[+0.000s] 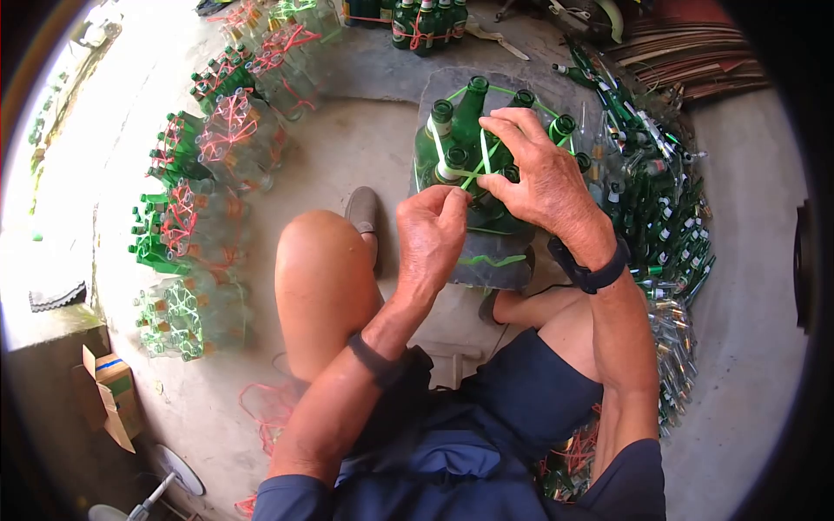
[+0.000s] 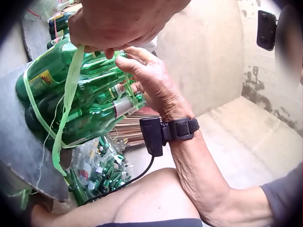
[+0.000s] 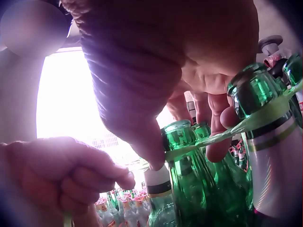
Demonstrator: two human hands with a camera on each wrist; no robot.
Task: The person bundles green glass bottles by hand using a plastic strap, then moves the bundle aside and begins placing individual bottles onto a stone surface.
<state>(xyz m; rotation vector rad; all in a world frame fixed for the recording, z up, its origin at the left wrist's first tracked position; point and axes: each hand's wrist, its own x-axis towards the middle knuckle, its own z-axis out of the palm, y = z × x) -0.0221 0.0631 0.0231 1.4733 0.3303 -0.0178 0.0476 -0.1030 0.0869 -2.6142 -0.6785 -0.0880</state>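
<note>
Green glass bottles point(image 1: 470, 111) stand in a bundle in front of me, with a light green plastic strip point(image 2: 69, 97) running round their bodies and between their necks. My left hand point(image 1: 431, 233) is at the near side of the bundle, its curled fingers and thumb gripping the strip. In the right wrist view the left hand point(image 3: 61, 172) shows as a fist beside the bottles. Over the bottle tops, my right hand point(image 1: 546, 178) spreads thumb and fingers apart. Its thumb tip touches the strip by a bottle neck point(image 3: 180, 137), while its fingers reach down among the necks.
The bottles stand on a dark slab point(image 1: 486, 274). Tied bundles of clear and green bottles point(image 1: 187, 217) line the left side. A heap of loose green bottles point(image 1: 669, 217) lies at the right. An open cardboard box point(image 1: 117, 395) sits at lower left.
</note>
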